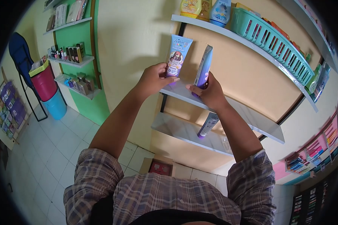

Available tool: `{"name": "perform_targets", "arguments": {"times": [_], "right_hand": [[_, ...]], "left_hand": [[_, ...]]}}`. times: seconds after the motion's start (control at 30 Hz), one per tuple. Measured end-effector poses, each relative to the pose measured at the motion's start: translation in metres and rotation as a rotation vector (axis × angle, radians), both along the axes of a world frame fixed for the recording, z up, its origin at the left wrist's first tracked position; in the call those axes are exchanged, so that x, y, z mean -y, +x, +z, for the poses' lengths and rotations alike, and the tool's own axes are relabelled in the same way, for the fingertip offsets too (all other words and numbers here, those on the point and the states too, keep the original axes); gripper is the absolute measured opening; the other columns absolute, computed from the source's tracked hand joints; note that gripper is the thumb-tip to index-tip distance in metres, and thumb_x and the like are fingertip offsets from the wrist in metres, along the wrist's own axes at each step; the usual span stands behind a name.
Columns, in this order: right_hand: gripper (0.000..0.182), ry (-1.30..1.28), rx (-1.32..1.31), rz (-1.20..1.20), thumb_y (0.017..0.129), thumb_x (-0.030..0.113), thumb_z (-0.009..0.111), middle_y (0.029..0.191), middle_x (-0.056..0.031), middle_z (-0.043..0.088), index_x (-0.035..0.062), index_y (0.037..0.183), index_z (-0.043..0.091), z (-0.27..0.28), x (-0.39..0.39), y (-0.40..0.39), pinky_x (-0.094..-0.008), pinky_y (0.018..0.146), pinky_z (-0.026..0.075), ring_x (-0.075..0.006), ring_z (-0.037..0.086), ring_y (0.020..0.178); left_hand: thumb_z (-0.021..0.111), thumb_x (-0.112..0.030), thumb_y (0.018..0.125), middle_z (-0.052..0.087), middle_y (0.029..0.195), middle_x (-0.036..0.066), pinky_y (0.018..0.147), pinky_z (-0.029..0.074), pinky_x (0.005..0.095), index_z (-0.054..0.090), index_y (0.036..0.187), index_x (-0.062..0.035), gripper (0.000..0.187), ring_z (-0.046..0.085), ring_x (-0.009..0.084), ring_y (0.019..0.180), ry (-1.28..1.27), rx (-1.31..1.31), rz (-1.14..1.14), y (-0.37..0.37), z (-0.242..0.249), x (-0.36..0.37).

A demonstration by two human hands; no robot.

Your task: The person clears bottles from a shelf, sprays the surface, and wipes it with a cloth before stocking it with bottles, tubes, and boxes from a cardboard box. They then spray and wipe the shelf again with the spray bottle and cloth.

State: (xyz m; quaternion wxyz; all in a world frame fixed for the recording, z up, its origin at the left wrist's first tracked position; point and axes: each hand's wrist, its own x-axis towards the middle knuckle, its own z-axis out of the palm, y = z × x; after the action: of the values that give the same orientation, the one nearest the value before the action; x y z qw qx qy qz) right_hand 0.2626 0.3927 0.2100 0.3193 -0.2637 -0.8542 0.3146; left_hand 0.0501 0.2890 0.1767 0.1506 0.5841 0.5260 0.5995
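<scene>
— Plaid shirt (176, 191) fills the bottom of the view, nearest the lens. Bare forearms reach up and forward out of the sleeves.

— Copy. State of the left hand (152, 78)?

— Fingers closed on the left tube (179, 52), low down, thumb near the cap. Tube is upright, cap down, printed front facing the camera.

— And the right hand (213, 92)?

— Gripping the right tube (203, 65) at its lower end, thumb by the cap. That one's turned nearly edge-on (so its front print is mostly hidden). Blue up top, purple at the base, like its neighbour.

— Resting on anything?

— Both are at the middle shelf (184, 92), side by side with a gap between. Can't tell whether the caps actually bear on it (hands cover the contact).

— Other stock?

— Third tube (209, 123) stands cap down on the lower shelf (176, 127), partly behind the right forearm. Upper shelf (199, 24) carries a yellow bottle (190, 8), a blue bottle (220, 13) and a green basket (272, 43).

— Off to the left?

— Small bottles (62, 55) on a wall shelf, blue bucket (56, 107) on the tiled floor (60, 146).
</scene>
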Motion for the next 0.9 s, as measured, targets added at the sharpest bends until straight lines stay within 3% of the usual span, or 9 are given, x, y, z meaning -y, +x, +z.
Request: {"name": "perform_targets", "arguments": {"times": [0.17,0.23,0.37,0.43,0.53,0.63,0.9], "right_hand": [[0.057,-0.128,0.046,0.155,0.074,0.027,0.087,0.092,-0.0082,0.066,0.0021,0.114,0.055,0.003,-0.010,0.017,-0.0304,0.074,0.052,-0.0147,0.064,0.079],[0.061,-0.147,0.097,0.269,0.072,0.028,0.088,0.098,-0.0083,0.068,0.0030,0.119,0.057,0.006,-0.016,0.020,-0.0315,0.080,0.052,-0.0166,0.066,0.085],[0.064,-0.032,0.118,0.159,0.071,0.028,0.088,0.106,-0.0106,0.069,0.0025,0.122,0.059,0.008,-0.010,0.011,-0.0341,0.088,0.051,-0.0207,0.066,0.096],[0.065,0.101,0.157,-0.023,0.069,0.027,0.089,0.111,-0.0128,0.069,0.0013,0.121,0.059,0.008,-0.001,0.002,-0.0360,0.094,0.049,-0.0237,0.065,0.104],[0.066,0.088,0.195,0.070,0.069,0.026,0.089,0.116,-0.0141,0.068,0.0010,0.123,0.059,0.013,-0.003,0.003,-0.0363,0.095,0.049,-0.0238,0.065,0.107],[0.066,-0.010,0.195,0.231,0.069,0.025,0.088,0.114,-0.0138,0.069,0.0021,0.125,0.059,0.017,-0.018,0.007,-0.0356,0.094,0.049,-0.0233,0.066,0.105],[0.061,0.023,0.086,0.208,0.072,0.021,0.086,0.106,-0.0125,0.071,0.0017,0.124,0.060,0.005,0.005,-0.009,-0.0348,0.090,0.050,-0.0220,0.068,0.099]], "left_hand": [[0.075,-0.005,0.085,0.070,0.106,0.009,0.089,0.051,0.0301,0.061,0.118,0.0026,0.037,0.066,0.0146,0.097,0.005,-0.008,-0.003,0.000,0.001,0.000],[0.075,-0.005,0.086,0.070,0.106,0.009,0.089,0.051,0.0302,0.061,0.118,0.0027,0.036,0.066,0.0146,0.097,-0.012,-0.003,0.002,0.002,0.003,0.002],[0.075,-0.005,0.086,0.070,0.106,0.009,0.089,0.051,0.0307,0.061,0.118,0.0027,0.035,0.066,0.0150,0.098,-0.015,-0.001,-0.020,-0.001,0.000,-0.003],[0.079,-0.011,0.084,0.072,0.103,0.011,0.084,0.053,0.0303,0.063,0.116,0.0033,0.039,0.068,0.0154,0.092,0.039,0.024,-0.009,-0.004,-0.002,-0.006],[0.076,-0.009,0.086,0.072,0.104,0.011,0.085,0.053,0.0305,0.063,0.116,0.0038,0.036,0.068,0.0162,0.093,0.001,0.055,-0.109,-0.010,-0.001,-0.004],[0.074,-0.006,0.087,0.071,0.106,0.011,0.086,0.053,0.0308,0.063,0.116,0.0040,0.032,0.068,0.0170,0.095,0.051,0.046,-0.160,-0.018,-0.004,-0.005],[0.071,-0.005,0.089,0.071,0.106,0.012,0.090,0.053,0.0318,0.061,0.116,0.0047,0.030,0.068,0.0181,0.099,0.006,-0.062,-0.056,-0.027,-0.008,-0.034]]}}
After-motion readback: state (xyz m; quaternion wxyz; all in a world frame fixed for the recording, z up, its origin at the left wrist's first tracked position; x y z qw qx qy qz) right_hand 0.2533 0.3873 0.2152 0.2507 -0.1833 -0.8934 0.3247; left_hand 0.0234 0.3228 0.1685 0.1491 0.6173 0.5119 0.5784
